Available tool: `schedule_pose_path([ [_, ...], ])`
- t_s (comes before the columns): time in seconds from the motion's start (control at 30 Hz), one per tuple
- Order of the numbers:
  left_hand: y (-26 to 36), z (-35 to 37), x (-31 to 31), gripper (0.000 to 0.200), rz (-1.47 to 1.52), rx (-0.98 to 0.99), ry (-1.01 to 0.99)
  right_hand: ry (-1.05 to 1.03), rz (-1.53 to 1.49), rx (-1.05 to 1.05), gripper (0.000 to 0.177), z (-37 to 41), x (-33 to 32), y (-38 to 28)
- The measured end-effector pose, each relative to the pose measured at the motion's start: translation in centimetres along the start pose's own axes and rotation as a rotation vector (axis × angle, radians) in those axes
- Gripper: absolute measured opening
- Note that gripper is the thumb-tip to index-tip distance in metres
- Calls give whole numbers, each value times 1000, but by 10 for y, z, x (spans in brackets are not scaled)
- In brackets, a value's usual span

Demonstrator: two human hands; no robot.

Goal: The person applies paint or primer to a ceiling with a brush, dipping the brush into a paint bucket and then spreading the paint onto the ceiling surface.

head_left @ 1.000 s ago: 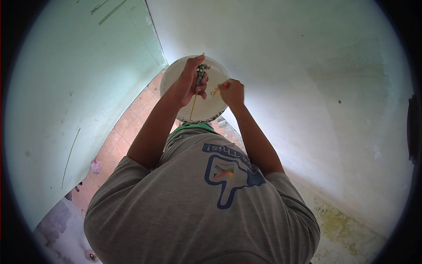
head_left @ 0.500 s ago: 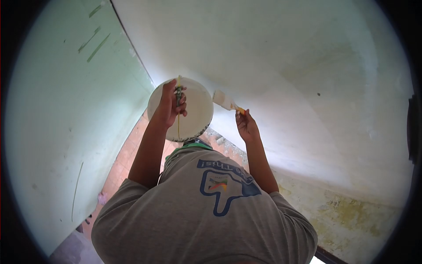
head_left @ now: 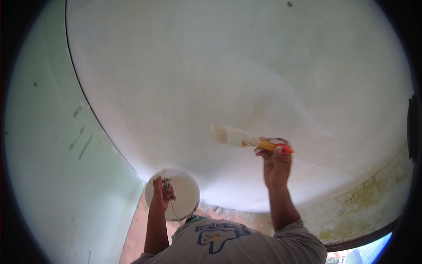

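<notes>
My left hand [head_left: 163,192] is closed around the grip of a thin yellow handle that spans a round bucket [head_left: 187,193]. Pale paint shows inside the bucket, and dark specks mark its rim. Raised in front of the wall, my right hand [head_left: 276,163] grips a paintbrush [head_left: 239,137] by its yellow and red handle. The brush points left, its wide head coated in whitish paint and overlapping the pale wall [head_left: 184,88] in this view.
A light green wall [head_left: 39,154] with several darker streaks meets the pale wall at a corner on the left. Reddish floor tiles [head_left: 143,224] lie below the bucket. Lower right, the wall has a yellowish stained band [head_left: 351,202] above a bright opening [head_left: 369,253].
The view has tilted up the wall. My right hand has lifted the brush from beside the bucket up and to the right. My left hand still holds the bucket.
</notes>
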State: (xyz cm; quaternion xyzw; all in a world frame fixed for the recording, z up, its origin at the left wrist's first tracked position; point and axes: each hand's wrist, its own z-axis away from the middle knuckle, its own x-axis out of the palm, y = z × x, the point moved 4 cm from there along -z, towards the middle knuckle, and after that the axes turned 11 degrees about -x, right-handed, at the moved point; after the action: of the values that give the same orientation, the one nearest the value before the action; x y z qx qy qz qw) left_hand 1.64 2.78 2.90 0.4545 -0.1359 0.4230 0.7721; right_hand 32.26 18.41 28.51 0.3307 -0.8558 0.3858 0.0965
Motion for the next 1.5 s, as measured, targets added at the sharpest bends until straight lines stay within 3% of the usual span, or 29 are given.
schedule_pose_path([
  [0.07,-2,-4,-6,54,-29,1,-52,-321,292,-406,30,-39,36,-55],
  [0.13,2,-10,-7,54,-50,-7,-88,-508,571,-729,28,-67,69,-93],
  [0.2,-1,-11,-8,53,-49,-33,-99,-604,805,-982,22,-87,103,-111],
  [0.23,-1,-10,-7,53,-56,-27,-97,-603,809,-990,22,-102,118,-115],
  [0.3,-1,-13,-8,53,-53,-27,-114,-889,1142,-1385,22,-112,156,-110],
  [0.43,-4,-16,-13,54,-29,-24,-139,-1060,1365,-1539,29,-128,185,-87],
  [0.63,-9,-17,-17,54,-12,-9,-93,-1150,1577,-1443,32,-137,182,-54],
  [0.73,-9,-16,-14,54,-1,-4,-71,-1206,1546,-1337,31,-129,181,-57],
  [0.87,-8,-10,-10,53,-6,-1,-70,-1128,1538,-1395,32,-130,185,-75],
  [0.97,-7,-8,-8,54,-21,24,-56,-1117,1581,-1261,32,-139,177,-76],
  [1.07,-6,-6,-5,54,-2,27,-48,-1158,1510,-1311,33,-128,171,-81],
  [1.17,-6,-1,-1,55,-6,24,-37,-1202,1408,-1190,33,-127,175,-98],
  [1.23,-4,1,1,55,-21,47,-49,-1028,1445,-1479,28,-145,177,-109],
  [1.33,-3,5,3,61,-33,92,-12,-946,1449,-1619,28,-173,176,-112],
  [1.4,-5,6,3,61,-34,97,-7,-950,1435,-1585,28,-178,169,-101],
  [1.5,-3,6,4,62,-41,96,-4,-1082,1408,-1300,33,-165,149,-75],
])
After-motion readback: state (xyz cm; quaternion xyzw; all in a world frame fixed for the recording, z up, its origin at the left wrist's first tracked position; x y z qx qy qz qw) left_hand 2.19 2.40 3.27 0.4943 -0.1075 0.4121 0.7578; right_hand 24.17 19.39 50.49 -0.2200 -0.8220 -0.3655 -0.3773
